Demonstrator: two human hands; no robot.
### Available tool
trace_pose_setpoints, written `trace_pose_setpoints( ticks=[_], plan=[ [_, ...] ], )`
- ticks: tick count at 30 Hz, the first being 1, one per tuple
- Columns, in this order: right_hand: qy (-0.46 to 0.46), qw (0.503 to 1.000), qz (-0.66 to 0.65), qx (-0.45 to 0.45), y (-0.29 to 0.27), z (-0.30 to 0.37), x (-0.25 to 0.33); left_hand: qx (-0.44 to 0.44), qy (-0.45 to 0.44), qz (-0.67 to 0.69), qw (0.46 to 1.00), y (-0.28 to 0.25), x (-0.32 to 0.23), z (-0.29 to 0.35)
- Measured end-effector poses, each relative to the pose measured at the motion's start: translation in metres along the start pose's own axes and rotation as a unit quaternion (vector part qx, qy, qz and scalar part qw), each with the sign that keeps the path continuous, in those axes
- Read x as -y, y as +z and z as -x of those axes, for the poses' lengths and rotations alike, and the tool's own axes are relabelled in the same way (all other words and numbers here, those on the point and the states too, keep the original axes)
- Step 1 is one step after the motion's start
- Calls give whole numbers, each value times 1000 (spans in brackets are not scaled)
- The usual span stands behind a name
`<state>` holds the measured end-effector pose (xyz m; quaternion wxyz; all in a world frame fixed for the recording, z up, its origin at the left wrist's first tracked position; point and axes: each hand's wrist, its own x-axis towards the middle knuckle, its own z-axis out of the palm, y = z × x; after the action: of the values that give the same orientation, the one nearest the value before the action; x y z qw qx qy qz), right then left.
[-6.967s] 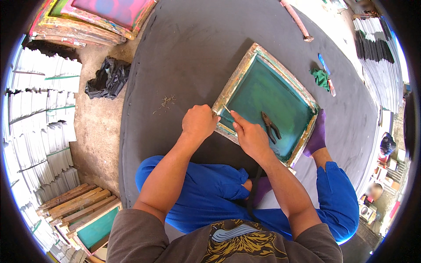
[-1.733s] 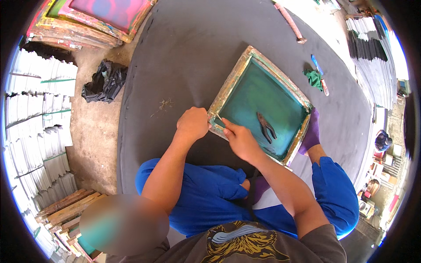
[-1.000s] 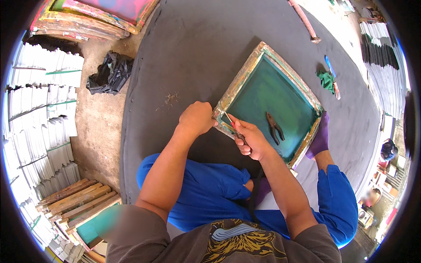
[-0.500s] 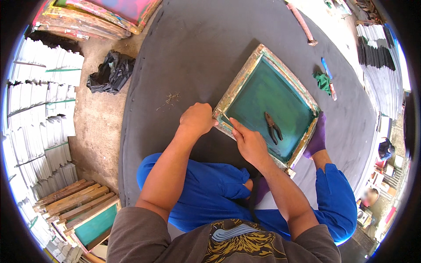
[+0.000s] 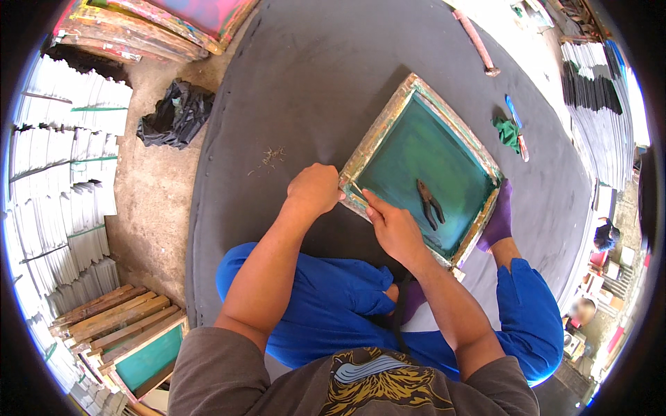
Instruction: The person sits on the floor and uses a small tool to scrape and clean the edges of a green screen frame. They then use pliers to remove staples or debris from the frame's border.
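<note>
Some bits (image 5: 272, 157) lie left, mesh (image 5: 406, 145) still spans frame (image 5: 375, 128), seemingly part-done; left hand (image 5: 314, 188) grasps its corner, right hand (image 5: 397, 229) a tool (image 5: 357, 186)

My head view is bright, lit as if by daylight, with the upper right burnt out to plain white beside the bench (image 5: 298, 83). The stacked sheets (image 5: 66, 149) on the left are overexposed too, their edges washing together. I get a soft shadow along the upper-left side of the wooden frame (image 5: 381, 132), deeper shade below the right grip (image 5: 395, 225), and a pale sheen on the green panel (image 5: 416, 152) near the pliers (image 5: 428, 201). The middle looks sharp, though the right grip's thin tool (image 5: 358, 187) is only a pale sliver. Toward the rim, straight edges bow, colour fringes show, and the corners go black; at far right I see a smudged patch.
</note>
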<state>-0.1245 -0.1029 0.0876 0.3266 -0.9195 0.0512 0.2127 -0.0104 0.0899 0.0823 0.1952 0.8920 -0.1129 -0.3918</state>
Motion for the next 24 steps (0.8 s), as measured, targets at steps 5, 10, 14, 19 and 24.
trace_pose_setpoints(
  ticks=[5,10,14,19,24],
  plan=[
    [42,987,145,51,-10,1,24,14,-2,-7,1000,-1,-1,0],
    [84,967,221,100,-17,-3,52,11,6,-18,1000,3,-2,-1],
    [106,979,144,102,-18,-11,58,-3,39,-31,999,6,-1,0],
    [61,997,-16,50,-7,-8,15,-37,51,-38,997,13,4,-4],
    [170,954,-219,117,-9,-9,16,-7,29,-33,999,6,1,-4]
  ],
)
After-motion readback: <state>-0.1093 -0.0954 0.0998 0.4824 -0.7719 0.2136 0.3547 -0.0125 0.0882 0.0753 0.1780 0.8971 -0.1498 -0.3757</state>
